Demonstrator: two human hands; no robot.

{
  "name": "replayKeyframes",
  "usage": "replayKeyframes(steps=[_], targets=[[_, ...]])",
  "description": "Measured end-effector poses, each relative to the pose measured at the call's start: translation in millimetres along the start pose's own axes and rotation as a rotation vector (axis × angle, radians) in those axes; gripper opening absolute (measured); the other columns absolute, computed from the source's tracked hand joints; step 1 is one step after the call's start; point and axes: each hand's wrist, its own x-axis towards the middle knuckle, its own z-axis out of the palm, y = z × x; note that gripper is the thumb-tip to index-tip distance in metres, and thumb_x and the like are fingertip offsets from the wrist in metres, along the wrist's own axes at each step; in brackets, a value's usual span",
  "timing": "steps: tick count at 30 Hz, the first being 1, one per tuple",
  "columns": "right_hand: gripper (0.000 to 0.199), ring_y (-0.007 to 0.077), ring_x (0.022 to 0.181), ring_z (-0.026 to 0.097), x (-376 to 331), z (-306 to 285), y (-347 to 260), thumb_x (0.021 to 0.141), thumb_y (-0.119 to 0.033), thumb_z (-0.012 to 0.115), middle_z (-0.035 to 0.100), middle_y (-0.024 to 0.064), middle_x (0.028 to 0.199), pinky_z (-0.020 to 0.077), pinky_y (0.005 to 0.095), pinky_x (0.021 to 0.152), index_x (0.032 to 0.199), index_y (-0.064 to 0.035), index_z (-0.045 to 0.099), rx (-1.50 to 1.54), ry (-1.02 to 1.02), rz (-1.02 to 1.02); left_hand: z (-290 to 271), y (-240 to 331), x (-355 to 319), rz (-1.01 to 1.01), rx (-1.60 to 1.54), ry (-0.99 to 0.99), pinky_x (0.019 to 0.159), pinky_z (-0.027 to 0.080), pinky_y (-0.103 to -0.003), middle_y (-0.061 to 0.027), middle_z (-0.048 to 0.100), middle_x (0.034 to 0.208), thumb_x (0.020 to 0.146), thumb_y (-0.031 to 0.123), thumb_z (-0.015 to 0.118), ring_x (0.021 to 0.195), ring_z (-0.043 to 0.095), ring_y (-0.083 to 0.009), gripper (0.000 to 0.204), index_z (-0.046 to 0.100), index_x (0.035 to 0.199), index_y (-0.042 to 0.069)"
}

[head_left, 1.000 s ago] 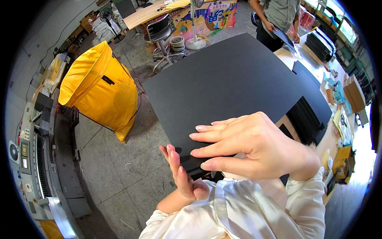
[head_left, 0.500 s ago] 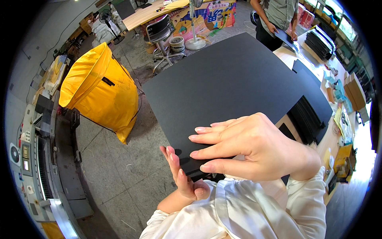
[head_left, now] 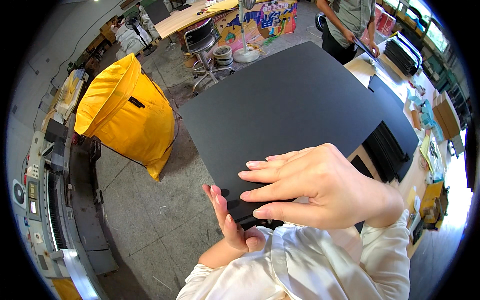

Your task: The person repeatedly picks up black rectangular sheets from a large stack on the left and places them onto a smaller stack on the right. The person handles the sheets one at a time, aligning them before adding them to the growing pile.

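Observation:
A large black sheet [head_left: 280,100] spreads out in front of me. My right hand [head_left: 315,185] rests over its near part, palm down, with the fingers stretched and slightly apart. At the sheet's near left corner is my left hand [head_left: 231,222], turned on its side against the edge. Its fingers point up and stand apart, and I see nothing held in them. Below my right hand, the near edge of the sheet is partly hidden.
Right of the sheet, a wooden table [head_left: 360,155] carries black pieces [head_left: 385,150], a dark stack [head_left: 402,55] and cardboard boxes [head_left: 445,115]. A yellow sack [head_left: 130,120] stands on the floor at left. Beyond the table, a person [head_left: 352,25] handles a dark piece.
The person at the far right has tilted the dark piece in their hands. My own hands and the large black sheet stay almost where they were.

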Motion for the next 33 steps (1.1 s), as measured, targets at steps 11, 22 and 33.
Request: replayKeyframes(steps=[11, 22, 33], targets=[[0.026, 0.0306, 0.106, 0.065, 0, 0, 0, 0.086, -0.024, 0.065, 0.069, 0.0193, 0.108, 0.0535, 0.0370, 0.090, 0.098, -0.0028, 0.074, 0.001, 0.006, -0.006, 0, 0, -13, -0.101, -0.003, -0.040, 0.114, 0.023, -0.052, -0.0240, 0.006, 0.157, 0.096, 0.060, 0.033, 0.142, 0.024, -0.0347, 0.087, 0.000, 0.152, 0.003], [0.026, 0.0304, 0.105, 0.066, 1, 1, 0, 0.085, -0.025, 0.067, 0.069, 0.0189, 0.107, 0.0537, 0.0361, 0.089, 0.095, -0.0022, 0.074, 0.030, 0.021, 0.003, 16, -9, -6, 0.142, 0.098, 0.247, 0.114, 0.019, -0.058, -0.0274, 0.016, 0.153, 0.100, 0.045, 0.014, 0.141, 0.022, -0.0449, 0.065, 0.017, 0.149, 0.002], [0.025, 0.0333, 0.103, 0.067, 1, 0, -3, 0.080, -0.019, 0.074, 0.069, 0.0214, 0.103, 0.0515, 0.0413, 0.093, 0.098, -0.0018, 0.074, 0.047, 0.017, 0.015, 7, 5, 1, -0.009, 0.145, 0.128, 0.109, 0.021, -0.070, -0.0229, 0.041, 0.142, 0.099, 0.039, 0.012, 0.132, 0.037, -0.0507, 0.062, 0.032, 0.143, -0.001]])
